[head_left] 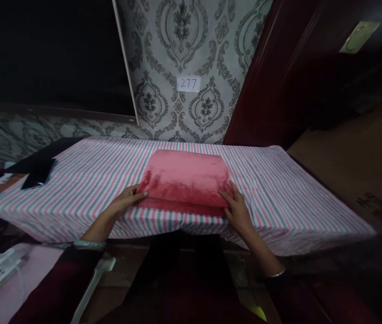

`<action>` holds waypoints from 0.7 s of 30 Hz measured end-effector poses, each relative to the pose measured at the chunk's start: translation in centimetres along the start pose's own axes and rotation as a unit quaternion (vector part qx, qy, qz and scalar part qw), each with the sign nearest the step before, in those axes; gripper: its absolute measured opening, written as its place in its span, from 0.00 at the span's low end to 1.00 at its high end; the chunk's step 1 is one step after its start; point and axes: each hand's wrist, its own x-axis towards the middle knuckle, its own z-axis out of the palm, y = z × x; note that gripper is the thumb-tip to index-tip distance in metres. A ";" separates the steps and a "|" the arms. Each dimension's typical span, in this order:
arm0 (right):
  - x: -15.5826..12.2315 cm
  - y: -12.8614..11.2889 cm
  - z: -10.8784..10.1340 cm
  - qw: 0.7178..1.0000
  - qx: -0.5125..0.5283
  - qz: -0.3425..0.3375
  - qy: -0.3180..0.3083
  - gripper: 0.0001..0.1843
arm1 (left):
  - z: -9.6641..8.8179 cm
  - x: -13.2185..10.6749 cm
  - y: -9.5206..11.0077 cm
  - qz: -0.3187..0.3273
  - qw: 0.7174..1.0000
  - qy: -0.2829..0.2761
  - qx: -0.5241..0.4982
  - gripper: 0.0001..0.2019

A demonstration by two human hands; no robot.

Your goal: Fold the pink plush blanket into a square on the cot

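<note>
A folded red plush cloth (191, 173) lies on the table covered with a striped cloth (268, 189), close to its front edge. At the red cloth's left front corner, my left hand (130, 199) has its thumb on top and its fingers curled round the side, partly hidden. My right hand (236, 207) holds the right front corner, thumb and fingers gripping the edge. The red pile looks darker along the front part, and a lower folded layer shows there.
A dark phone-like slab (38, 173) lies at the table's left end. Behind stand a patterned wall with a paper label "277" (188, 83) and a large screen (49, 54). A cardboard box (352, 157) stands right. A white power strip (0, 272) sits lower left.
</note>
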 end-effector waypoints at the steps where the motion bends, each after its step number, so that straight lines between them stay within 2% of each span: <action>1: 0.2 0.1 -0.1 1.000 0.005 -0.004 0.013 0.33 | -0.1 0.0 0.1 0.004 1.000 0.011 0.006 0.22; 5: 0.6 0.4 -0.5 0.999 0.016 -0.014 0.050 0.31 | -0.4 0.4 -0.1 0.006 0.999 0.044 0.019 0.25; 10: -1.2 0.8 0.1 1.000 0.003 -0.006 0.014 0.29 | -0.3 0.2 -1.7 -0.066 0.997 0.021 0.032 0.26; 12: -1.9 0.9 -0.2 1.000 0.008 -0.017 0.011 0.26 | -0.9 0.0 -2.0 -0.067 0.997 0.008 0.045 0.25; 13: -2.0 0.9 -0.7 1.000 0.012 -0.021 0.020 0.25 | -1.3 0.1 -1.9 -0.051 0.997 0.018 0.062 0.25; 15: -1.5 0.6 -1.8 0.999 0.012 -0.013 0.050 0.24 | -2.1 0.5 -1.3 0.009 0.987 0.094 0.128 0.24; 17: 0.1 -0.2 -2.8 0.997 -0.006 0.007 0.070 0.24 | -2.1 1.6 -0.1 0.096 0.954 0.180 0.221 0.25; 18: 1.3 -0.8 -3.1 0.998 -0.018 0.010 0.067 0.25 | -1.5 2.2 0.6 0.140 0.933 0.195 0.269 0.26; 19: 2.6 -1.5 -3.1 0.998 -0.031 0.006 0.051 0.26 | -0.7 2.9 1.4 0.179 0.914 0.183 0.316 0.27; 21: 5.2 -3.0 -2.6 0.998 -0.060 -0.016 -0.011 0.29 | 1.9 4.2 2.6 0.227 0.880 0.117 0.401 0.30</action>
